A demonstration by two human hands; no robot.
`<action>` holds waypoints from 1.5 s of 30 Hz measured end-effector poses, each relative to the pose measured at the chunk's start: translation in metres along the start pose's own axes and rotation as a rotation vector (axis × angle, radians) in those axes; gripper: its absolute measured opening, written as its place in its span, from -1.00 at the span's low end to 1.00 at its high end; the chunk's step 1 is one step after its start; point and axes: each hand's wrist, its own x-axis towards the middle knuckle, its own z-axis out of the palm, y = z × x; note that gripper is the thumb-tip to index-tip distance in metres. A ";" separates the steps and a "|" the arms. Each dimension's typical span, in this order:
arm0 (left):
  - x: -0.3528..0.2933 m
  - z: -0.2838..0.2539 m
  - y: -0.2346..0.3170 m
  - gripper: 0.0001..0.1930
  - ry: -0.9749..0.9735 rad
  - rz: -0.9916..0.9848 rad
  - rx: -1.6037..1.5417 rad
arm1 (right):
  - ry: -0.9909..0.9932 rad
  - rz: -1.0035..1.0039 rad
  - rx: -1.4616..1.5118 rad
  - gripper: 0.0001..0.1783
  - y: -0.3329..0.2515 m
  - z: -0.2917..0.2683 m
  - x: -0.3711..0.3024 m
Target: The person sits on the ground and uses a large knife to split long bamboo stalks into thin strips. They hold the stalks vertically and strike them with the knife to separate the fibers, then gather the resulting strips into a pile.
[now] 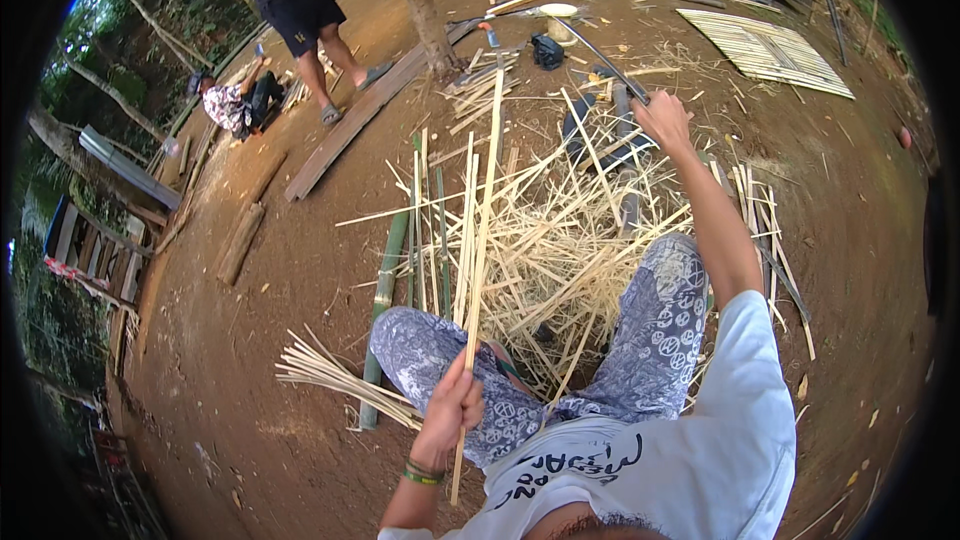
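Observation:
My left hand [455, 405], a band around its wrist, is closed around a long pale bamboo strip [486, 202]. The strip stands nearly lengthwise over my left knee, its far end past the shavings and its near end by my shirt. Stretched out ahead to the right, my right hand [663, 120] grips a machete [606, 61] whose long, narrow, dark blade points away and to the left. Between my bent legs and beyond them spreads a heap of bamboo shavings [560, 240]. The machete is apart from the strip.
A green bamboo pole [390, 270] and a bundle of split strips [335, 372] lie by my left knee. Farther off are a brown plank [350, 125], a tree trunk [430, 30] and a woven bamboo panel [770, 52]. One person [300, 15] stands and another [235, 105] sits at the far left.

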 end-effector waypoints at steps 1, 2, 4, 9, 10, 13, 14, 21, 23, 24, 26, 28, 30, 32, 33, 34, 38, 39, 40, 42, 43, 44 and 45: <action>0.013 0.001 0.005 -0.49 -0.009 0.023 -0.036 | -0.009 -0.050 0.035 -0.52 -0.009 0.000 -0.015; 0.026 0.004 0.010 -0.48 -0.003 0.044 -0.062 | 0.043 -0.141 0.095 -0.55 -0.021 0.001 -0.035; 0.045 0.015 0.022 -0.48 -0.017 0.079 -0.095 | -0.031 -0.209 0.208 -0.58 -0.036 0.007 -0.068; 0.073 0.044 0.055 -0.48 -0.176 0.174 -0.258 | -0.331 -0.371 0.210 -0.78 -0.078 0.007 -0.169; 0.080 0.050 0.059 -0.48 -0.219 0.176 -0.307 | -0.326 -0.415 0.219 -0.83 -0.081 0.008 -0.185; 0.090 0.063 0.065 -0.47 -0.267 0.174 -0.421 | -0.326 -0.619 0.204 -0.80 -0.088 0.009 -0.224; 0.092 0.066 0.066 -0.46 -0.238 0.161 -0.439 | -0.291 -0.674 0.257 -0.80 -0.092 0.008 -0.232; 0.096 0.071 0.070 -0.46 -0.221 0.267 -0.362 | -0.240 -0.698 0.461 -0.80 -0.099 -0.001 -0.242; 0.096 0.075 0.077 -0.48 -0.163 0.302 -0.237 | -0.284 -0.607 0.513 -0.79 -0.094 0.000 -0.235; 0.094 0.076 0.075 -0.52 -0.056 0.336 -0.149 | -0.242 -0.581 0.518 -0.77 -0.095 -0.001 -0.232; 0.092 0.084 0.075 -0.52 -0.019 0.373 -0.076 | -0.281 -0.484 0.576 -0.77 -0.098 -0.007 -0.232; 0.095 0.085 0.070 -0.51 -0.044 0.416 -0.021 | -0.303 -0.425 0.608 -0.78 -0.094 -0.010 -0.234; 0.095 0.090 0.071 -0.48 -0.051 0.434 0.005 | -0.180 -0.474 0.694 -0.77 -0.093 0.001 -0.239; 0.096 0.097 0.073 -0.45 -0.054 0.440 0.014 | -0.172 -0.479 0.750 -0.76 -0.089 0.005 -0.245; 0.097 0.096 0.072 -0.45 -0.051 0.436 0.002 | -0.219 -0.451 0.745 -0.79 -0.089 0.005 -0.249; 0.099 0.096 0.071 -0.45 -0.048 0.432 -0.011 | -0.265 -0.423 0.738 -0.81 -0.089 0.005 -0.252; 0.102 0.101 0.070 -0.47 -0.010 0.449 0.006 | -0.297 -0.395 0.805 -0.78 -0.093 0.013 -0.263; 0.102 0.103 0.070 -0.48 0.007 0.465 0.023 | -0.305 -0.385 0.829 -0.77 -0.095 0.013 -0.265; 0.101 0.106 0.071 -0.50 0.027 0.481 0.058 | -0.318 -0.346 0.849 -0.74 -0.100 0.009 -0.267; 0.101 0.110 0.072 -0.54 0.068 0.513 0.125 | -0.315 -0.321 0.895 -0.73 -0.103 0.011 -0.268; 0.102 0.109 0.072 -0.53 0.063 0.517 0.140 | -0.314 -0.309 0.917 -0.72 -0.104 0.013 -0.269; 0.102 0.108 0.072 -0.52 0.058 0.521 0.155 | -0.297 -0.307 0.955 -0.71 -0.104 0.019 -0.271; 0.103 0.106 0.071 -0.50 0.053 0.526 0.169 | -0.293 -0.323 0.951 -0.71 -0.107 0.018 -0.271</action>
